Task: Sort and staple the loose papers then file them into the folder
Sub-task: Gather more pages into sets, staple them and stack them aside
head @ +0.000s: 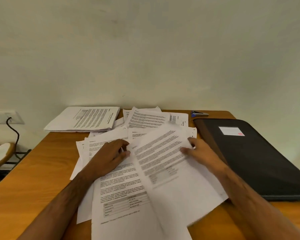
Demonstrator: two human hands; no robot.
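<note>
Near edge of the table (33,179): my right hand (200,151) pinches a blurred sheet (170,170) at its far right edge. My left hand (111,155) rests curled on the loose papers (121,191); can't tell if it grips. Sheets are light and floppy (they slide), so take them by an edge. Mid right: folder (260,158), closed. Far edge: sorted stack (87,119) at left corner, stapler (198,113) at right.
</note>
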